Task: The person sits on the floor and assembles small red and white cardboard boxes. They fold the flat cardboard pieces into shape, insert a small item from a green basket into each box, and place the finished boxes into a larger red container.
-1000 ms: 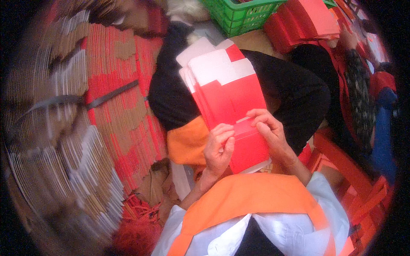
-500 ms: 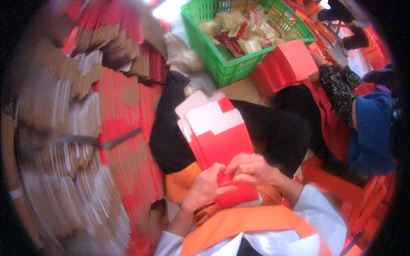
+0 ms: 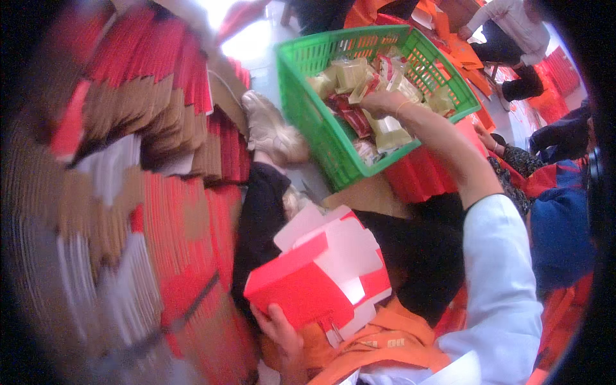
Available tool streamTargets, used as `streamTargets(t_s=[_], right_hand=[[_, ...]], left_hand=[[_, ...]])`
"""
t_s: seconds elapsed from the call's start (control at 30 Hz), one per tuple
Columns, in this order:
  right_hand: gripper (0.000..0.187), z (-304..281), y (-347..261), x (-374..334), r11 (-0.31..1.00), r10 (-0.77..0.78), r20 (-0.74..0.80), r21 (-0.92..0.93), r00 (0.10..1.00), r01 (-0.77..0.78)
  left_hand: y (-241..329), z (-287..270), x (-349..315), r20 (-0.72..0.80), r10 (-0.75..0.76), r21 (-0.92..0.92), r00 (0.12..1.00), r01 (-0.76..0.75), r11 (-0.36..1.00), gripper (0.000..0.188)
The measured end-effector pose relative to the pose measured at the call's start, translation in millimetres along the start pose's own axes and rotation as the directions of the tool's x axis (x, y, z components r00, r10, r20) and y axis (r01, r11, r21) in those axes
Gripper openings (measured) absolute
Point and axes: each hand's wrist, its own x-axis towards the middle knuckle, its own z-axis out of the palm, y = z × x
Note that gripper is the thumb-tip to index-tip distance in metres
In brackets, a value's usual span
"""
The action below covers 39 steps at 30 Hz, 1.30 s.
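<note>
My left hand (image 3: 280, 329) grips a red carton (image 3: 301, 282) from below, at my lap. The carton is partly folded up and tilted. Behind it lie more flat red and white cartons (image 3: 350, 240) with their pale flaps fanned out on my legs. My right arm stretches forward over the rim of a green plastic basket (image 3: 327, 154). Inside, my right hand (image 3: 385, 102) has its fingers closed at a pale wrapped packet (image 3: 362, 90); its fingertips are partly hidden. Several pale and red packets fill the basket around it.
Tall stacks of folded red and brown cartons (image 3: 186, 237) stand along my left, held by a dark strap (image 3: 192, 305). A pale shoe (image 3: 273, 131) is beside the basket. Red cartons (image 3: 423, 170) lie right of it. Another person in blue (image 3: 561, 224) sits close on my right.
My right hand has left the cartons on my lap and reached into the basket. My left hand now holds one carton, opened out and tilted left. The view has shifted.
</note>
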Motion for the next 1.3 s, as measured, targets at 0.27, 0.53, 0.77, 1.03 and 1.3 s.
streamTargets(t_s=[0.27, 0.53, 0.77, 1.03, 1.3], right_hand=[[0.026, 9.4, -2.8, 10.0, 0.962, 0.029, 0.165, -0.272, 0.986, 0.017], [0.021, 4.2, -7.2, -18.7, 0.974, -0.099, 0.189, -0.180, 0.977, 0.134], [0.019, -70.8, -23.3, -84.8, 0.864, -0.112, -0.637, 0.316, 0.763, 0.391], [0.011, -68.2, -122.4, -262.5, 0.624, 0.247, -0.686, 0.653, 0.684, 0.429], [0.008, -3.5, -211.8, -290.5, 0.550, 0.210, -0.686, 0.672, 0.697, 0.496]], left_hand=[[12.8, -9.3, -5.3, 0.059, -0.061, 0.083, 0.996, 0.056, 0.995, 0.068], [6.0, -5.0, -16.8, 0.111, 0.006, -0.043, 0.994, -0.001, 0.999, 0.059], [-7.9, 4.3, -16.6, -0.027, 0.077, -0.014, 0.997, -0.078, 0.997, 0.049], [-8.2, 27.1, -32.9, -0.076, 0.220, -0.127, 0.972, -0.229, 0.965, 0.046], [-21.2, 22.4, -56.9, -0.025, 0.282, 0.000, 0.959, -0.282, 0.959, 0.045]])
